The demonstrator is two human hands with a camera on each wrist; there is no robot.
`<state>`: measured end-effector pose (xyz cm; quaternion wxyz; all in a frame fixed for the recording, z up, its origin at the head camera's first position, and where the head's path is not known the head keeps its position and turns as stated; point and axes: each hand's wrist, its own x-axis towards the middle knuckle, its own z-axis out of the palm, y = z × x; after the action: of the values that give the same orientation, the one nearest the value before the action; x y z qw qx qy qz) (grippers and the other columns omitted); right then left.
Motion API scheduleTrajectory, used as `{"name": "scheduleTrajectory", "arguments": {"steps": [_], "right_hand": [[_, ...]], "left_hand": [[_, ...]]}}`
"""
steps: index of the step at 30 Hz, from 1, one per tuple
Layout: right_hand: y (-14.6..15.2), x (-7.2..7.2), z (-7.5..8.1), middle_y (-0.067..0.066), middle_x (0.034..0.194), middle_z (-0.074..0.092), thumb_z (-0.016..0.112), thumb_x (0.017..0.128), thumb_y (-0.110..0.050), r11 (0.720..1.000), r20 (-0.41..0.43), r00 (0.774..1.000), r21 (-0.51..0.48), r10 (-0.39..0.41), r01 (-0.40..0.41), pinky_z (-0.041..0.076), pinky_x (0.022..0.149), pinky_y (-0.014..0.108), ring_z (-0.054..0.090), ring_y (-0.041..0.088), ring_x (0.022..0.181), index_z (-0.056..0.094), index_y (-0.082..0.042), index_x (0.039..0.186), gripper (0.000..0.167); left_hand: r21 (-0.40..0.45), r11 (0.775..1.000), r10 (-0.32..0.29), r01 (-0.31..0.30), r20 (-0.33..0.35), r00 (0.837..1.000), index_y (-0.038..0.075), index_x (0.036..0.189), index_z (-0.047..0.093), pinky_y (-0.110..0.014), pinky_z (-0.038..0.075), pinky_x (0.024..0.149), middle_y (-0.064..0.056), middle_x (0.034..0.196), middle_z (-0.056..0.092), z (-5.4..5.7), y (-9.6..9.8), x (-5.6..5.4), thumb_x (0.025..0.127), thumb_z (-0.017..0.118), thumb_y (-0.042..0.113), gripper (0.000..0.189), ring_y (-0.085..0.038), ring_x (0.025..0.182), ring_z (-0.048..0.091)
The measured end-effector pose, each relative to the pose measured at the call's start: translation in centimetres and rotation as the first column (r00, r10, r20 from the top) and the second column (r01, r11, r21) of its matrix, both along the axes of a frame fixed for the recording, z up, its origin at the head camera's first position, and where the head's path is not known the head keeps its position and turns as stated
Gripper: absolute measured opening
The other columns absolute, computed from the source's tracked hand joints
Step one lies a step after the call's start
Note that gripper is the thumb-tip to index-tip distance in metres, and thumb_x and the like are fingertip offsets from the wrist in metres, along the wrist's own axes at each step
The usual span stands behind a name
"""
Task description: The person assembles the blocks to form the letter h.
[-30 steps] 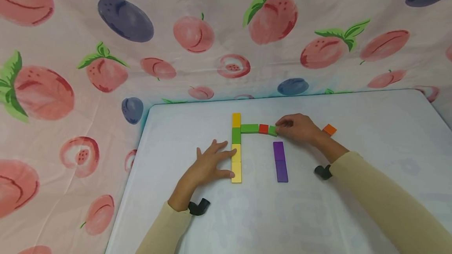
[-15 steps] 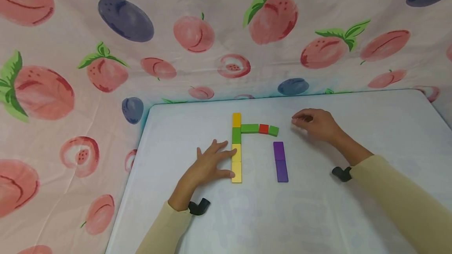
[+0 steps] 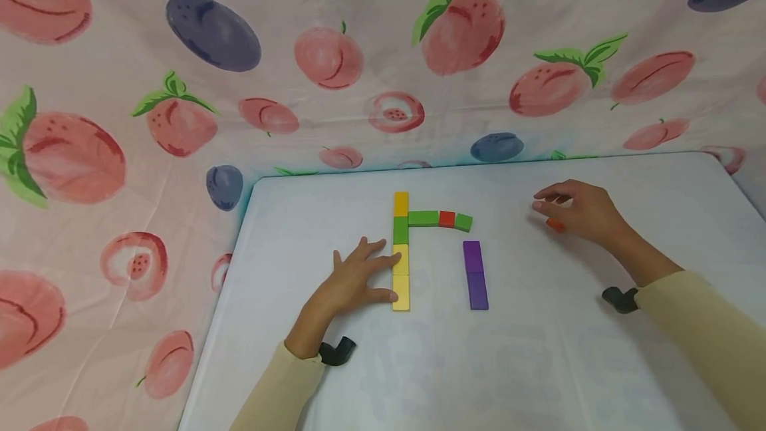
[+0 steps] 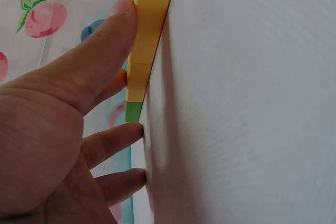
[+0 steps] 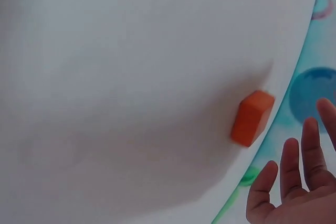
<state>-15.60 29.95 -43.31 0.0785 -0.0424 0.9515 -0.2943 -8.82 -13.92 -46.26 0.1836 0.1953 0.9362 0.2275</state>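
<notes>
My left hand [image 3: 350, 281] lies spread beside a column of blocks, its thumb and a fingertip touching the two lower yellow blocks [image 3: 401, 292]. Above those stand a green block [image 3: 400, 231] and another yellow block [image 3: 401, 203]. A row runs right from the column: a long green block [image 3: 423, 219], a red block [image 3: 446, 219] and a small, slightly tilted green block [image 3: 463, 222]. At the right, my right hand [image 3: 583, 211] hovers with nothing in its fingers over an orange block [image 3: 554, 225], partly hidden below it. The right wrist view shows that orange block [image 5: 253, 118] apart from the fingers.
Two purple blocks [image 3: 475, 275] lie end to end between the hands, slightly slanted. The white table [image 3: 526, 371] has its far edge against a hanging cloth [image 3: 365, 5] printed with fruit. Each wrist carries a black camera mount [image 3: 338, 351].
My right hand has let go of the small green block and moved right, to over the orange block. The left hand and the blocks have stayed in place.
</notes>
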Motion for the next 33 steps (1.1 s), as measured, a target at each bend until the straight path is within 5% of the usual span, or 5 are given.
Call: {"name": "scheduleTrajectory", "arguments": {"steps": [3, 10, 15, 23, 33], "right_hand": [[1.0, -0.1, -0.5, 0.017, 0.121, 0.066, 0.068, 0.096, -0.05, 1.0, 0.019, 1.0, 0.023, -0.004, 0.004, 0.05, 0.085, 0.047, 0.056, 0.036, 0.115, 0.071, -0.009, 0.125, 0.05], [2.6, 0.0, -0.9, 0.021, 0.125, 0.063, 0.067, 0.097, -0.045, 0.998, 0.082, 0.997, 0.059, -0.01, 0.005, 0.053, 0.076, 0.037, 0.053, 0.04, 0.116, 0.069, -0.008, 0.128, 0.048], [3.3, 0.2, -1.0, 0.024, 0.127, 0.062, 0.067, 0.097, -0.046, 0.998, 0.118, 0.993, 0.06, -0.003, -0.004, 0.053, 0.082, 0.049, 0.052, 0.041, 0.116, 0.068, -0.006, 0.13, 0.052], [4.2, 0.1, -1.6, 0.022, 0.127, 0.064, 0.068, 0.094, -0.054, 0.998, 0.136, 0.99, 0.062, 0.022, -0.031, 0.047, 0.083, 0.044, 0.053, 0.037, 0.114, 0.068, -0.007, 0.13, 0.059], [4.6, -0.2, -2.2, 0.023, 0.127, 0.066, 0.07, 0.096, -0.035, 0.995, 0.118, 0.992, 0.075, 0.053, -0.062, 0.048, 0.091, 0.055, 0.056, 0.039, 0.114, 0.069, -0.006, 0.129, 0.044]], "left_hand": [[-0.001, 1.0, 0.0, 0.0, 0.001, 1.0, 0.037, 0.149, 0.053, -0.081, 0.003, 0.114, -0.002, 0.166, 0.036, 0.0, 0.0, 0.0, 0.081, 0.084, 0.048, 0.075, -0.033, 0.159, 0.015], [0.001, 1.0, -0.003, 0.003, -0.005, 1.0, 0.037, 0.149, 0.053, -0.081, 0.003, 0.114, -0.002, 0.166, 0.036, -0.1, -0.1, 0.1, 0.082, 0.083, 0.049, 0.075, -0.034, 0.159, 0.016], [0.003, 1.0, -0.003, 0.003, -0.007, 1.0, 0.037, 0.149, 0.053, -0.081, 0.003, 0.114, -0.003, 0.165, 0.037, -0.2, -0.1, 0.1, 0.081, 0.083, 0.049, 0.075, -0.034, 0.159, 0.016], [0.011, 1.0, 0.0, 0.0, -0.001, 1.0, 0.036, 0.149, 0.054, -0.081, 0.002, 0.114, -0.003, 0.165, 0.037, 0.0, 0.0, 0.1, 0.082, 0.083, 0.048, 0.074, -0.034, 0.159, 0.015], [0.009, 1.0, 0.009, -0.009, -0.002, 1.0, 0.037, 0.149, 0.053, -0.081, 0.002, 0.114, -0.003, 0.165, 0.037, 0.0, 0.0, 0.0, 0.081, 0.084, 0.047, 0.074, -0.034, 0.159, 0.015]]}}
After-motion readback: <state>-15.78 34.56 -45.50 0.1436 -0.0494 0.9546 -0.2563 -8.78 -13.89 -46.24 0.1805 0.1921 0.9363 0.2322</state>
